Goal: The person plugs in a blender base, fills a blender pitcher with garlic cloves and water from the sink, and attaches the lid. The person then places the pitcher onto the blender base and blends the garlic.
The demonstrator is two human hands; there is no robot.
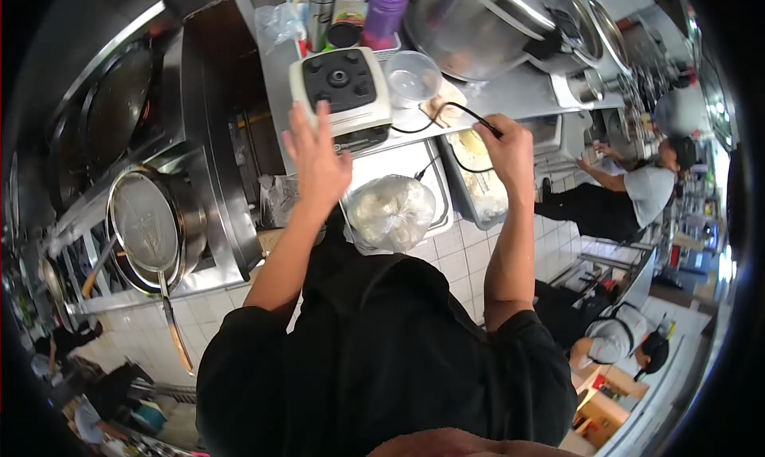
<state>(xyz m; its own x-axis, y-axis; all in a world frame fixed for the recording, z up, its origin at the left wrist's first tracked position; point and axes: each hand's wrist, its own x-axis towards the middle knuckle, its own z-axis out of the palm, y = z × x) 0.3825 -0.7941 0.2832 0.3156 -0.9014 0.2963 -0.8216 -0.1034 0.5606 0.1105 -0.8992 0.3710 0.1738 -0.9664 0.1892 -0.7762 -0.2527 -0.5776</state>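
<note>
A cream blender base (339, 90) with a black top sits on the steel counter, its jug off. My left hand (317, 160) is at its front left, fingers spread, fingertips overlapping the base's edge. My right hand (510, 145) pinches a black power cord (456, 105) that loops out from beside the base. The cord's loose end hangs below, with a dark plug (420, 174) over a knotted clear plastic bag (390, 211) of pale contents. That bag rests on a white tray (440, 150) under the counter's edge.
A grey tub (460, 184) with pale food stands right of the tray. Behind the base are a clear plastic container (413, 76), a purple bottle (386, 15) and a large steel pot (478, 27). A sieve (143, 222) lies over pans at left. Co-workers (649, 194) stand at right.
</note>
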